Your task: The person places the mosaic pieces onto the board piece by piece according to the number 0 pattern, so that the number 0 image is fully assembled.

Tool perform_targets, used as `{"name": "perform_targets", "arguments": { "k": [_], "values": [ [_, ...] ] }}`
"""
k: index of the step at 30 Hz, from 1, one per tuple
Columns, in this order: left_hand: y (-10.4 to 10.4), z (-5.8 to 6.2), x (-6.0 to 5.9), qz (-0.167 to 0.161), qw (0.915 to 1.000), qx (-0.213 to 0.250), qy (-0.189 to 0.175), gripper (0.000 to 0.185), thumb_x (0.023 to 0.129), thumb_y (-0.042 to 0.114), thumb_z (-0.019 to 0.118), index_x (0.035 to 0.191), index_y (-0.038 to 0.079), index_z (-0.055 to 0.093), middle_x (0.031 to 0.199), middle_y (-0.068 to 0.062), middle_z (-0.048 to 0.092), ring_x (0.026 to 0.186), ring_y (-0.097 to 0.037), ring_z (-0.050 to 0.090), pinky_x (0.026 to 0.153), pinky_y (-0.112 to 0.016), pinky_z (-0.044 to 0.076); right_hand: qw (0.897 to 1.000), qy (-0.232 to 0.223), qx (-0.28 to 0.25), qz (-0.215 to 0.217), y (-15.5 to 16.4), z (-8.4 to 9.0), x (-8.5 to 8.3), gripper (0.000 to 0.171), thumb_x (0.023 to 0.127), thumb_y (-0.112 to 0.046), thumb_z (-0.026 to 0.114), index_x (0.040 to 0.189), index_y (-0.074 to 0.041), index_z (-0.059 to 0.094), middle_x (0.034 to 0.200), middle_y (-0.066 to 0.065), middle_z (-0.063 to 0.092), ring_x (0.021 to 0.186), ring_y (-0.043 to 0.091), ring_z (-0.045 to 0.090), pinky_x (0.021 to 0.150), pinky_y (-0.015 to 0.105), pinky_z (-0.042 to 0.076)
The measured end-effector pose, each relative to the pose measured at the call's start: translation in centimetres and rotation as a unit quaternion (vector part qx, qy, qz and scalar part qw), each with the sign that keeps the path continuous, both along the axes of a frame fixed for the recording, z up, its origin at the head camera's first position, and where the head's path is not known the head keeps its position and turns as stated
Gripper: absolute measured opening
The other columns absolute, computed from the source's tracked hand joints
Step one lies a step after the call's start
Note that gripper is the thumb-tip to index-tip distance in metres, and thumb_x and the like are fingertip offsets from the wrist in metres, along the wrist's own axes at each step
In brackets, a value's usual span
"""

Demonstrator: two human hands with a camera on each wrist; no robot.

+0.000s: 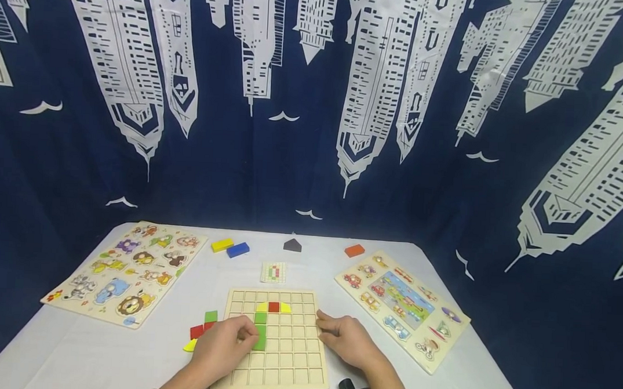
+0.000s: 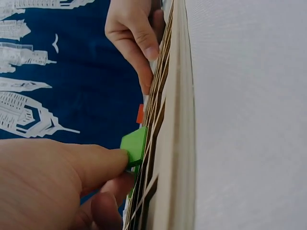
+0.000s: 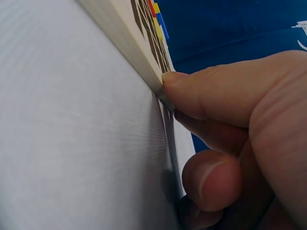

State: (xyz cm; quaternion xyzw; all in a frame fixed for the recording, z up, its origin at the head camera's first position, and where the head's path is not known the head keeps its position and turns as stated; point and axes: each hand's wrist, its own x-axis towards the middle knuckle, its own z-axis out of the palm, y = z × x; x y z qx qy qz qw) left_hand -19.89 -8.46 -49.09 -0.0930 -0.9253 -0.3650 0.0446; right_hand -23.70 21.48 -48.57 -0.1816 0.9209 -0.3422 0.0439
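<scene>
The left hand (image 1: 225,346) pinches a green block (image 1: 260,337) lying on the wooden grid board (image 1: 288,362), under a red square (image 1: 273,307). The right hand (image 1: 348,339) rests at the board's right edge, fingertips (image 3: 175,84) pressed against its rim, on the white surface (image 1: 127,355).

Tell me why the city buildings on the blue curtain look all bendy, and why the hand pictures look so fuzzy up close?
In the head view the wide lens curves the curtain toward the edges, while the grid board in the middle is evenly lit. In the left wrist view the left hand is big and soft, but the green block is clearer. In the right wrist view the right hand fills the frame, slightly blurred.
</scene>
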Motion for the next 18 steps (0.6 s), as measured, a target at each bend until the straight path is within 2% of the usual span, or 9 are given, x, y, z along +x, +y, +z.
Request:
{"name": "perform_targets", "arguments": {
  "k": [8, 12, 15, 18],
  "values": [
    [-0.2, -0.3, 0.0, -0.018, 0.9993, -0.027, 0.019, 0.013, 0.085, 0.026, 0.083, 0.082, 0.035, 0.075, 0.080, 0.021, 0.062, 0.068, 0.003, 0.052, 0.054, -0.024, 0.042, 1.000, -0.006, 0.000, -0.011, 0.0, -0.2, 0.0, 0.035, 0.093, -0.018, 0.073, 0.127, -0.009, 0.072, 0.146, 0.003, 0.059, 0.140, 0.032, 0.053, 0.113, 0.055, 0.038],
    [-0.3, -0.2, 0.0, -0.022, 0.9992, -0.029, 0.015, 0.012, 0.085, 0.028, 0.083, 0.084, 0.036, 0.075, 0.081, 0.023, 0.062, 0.070, 0.004, 0.054, 0.057, -0.024, 0.043, 1.000, -0.005, -0.003, -0.009, 0.1, -0.3, 0.1, 0.035, 0.093, -0.017, 0.073, 0.127, -0.008, 0.072, 0.146, 0.003, 0.059, 0.140, 0.033, 0.052, 0.113, 0.055, 0.038],
    [-0.8, 0.4, -0.1, -0.008, 0.9996, -0.028, 0.005, 0.010, 0.087, 0.030, 0.082, 0.087, 0.036, 0.075, 0.085, 0.022, 0.066, 0.077, 0.001, 0.058, 0.064, -0.028, 0.047, 1.000, -0.002, -0.003, -0.003, 0.1, -0.2, 0.1, 0.035, 0.093, -0.017, 0.073, 0.127, -0.007, 0.072, 0.146, 0.004, 0.059, 0.139, 0.033, 0.053, 0.113, 0.055, 0.039],
    [-2.1, 1.6, -0.3, 0.030, 0.9993, -0.021, -0.009, 0.006, 0.089, 0.031, 0.080, 0.091, 0.034, 0.075, 0.090, 0.020, 0.070, 0.082, -0.004, 0.063, 0.067, -0.032, 0.049, 1.000, 0.005, -0.002, 0.003, 0.0, 0.0, 0.0, 0.035, 0.093, -0.017, 0.072, 0.127, -0.007, 0.072, 0.146, 0.005, 0.059, 0.139, 0.033, 0.053, 0.112, 0.055, 0.040]
  ]
}}
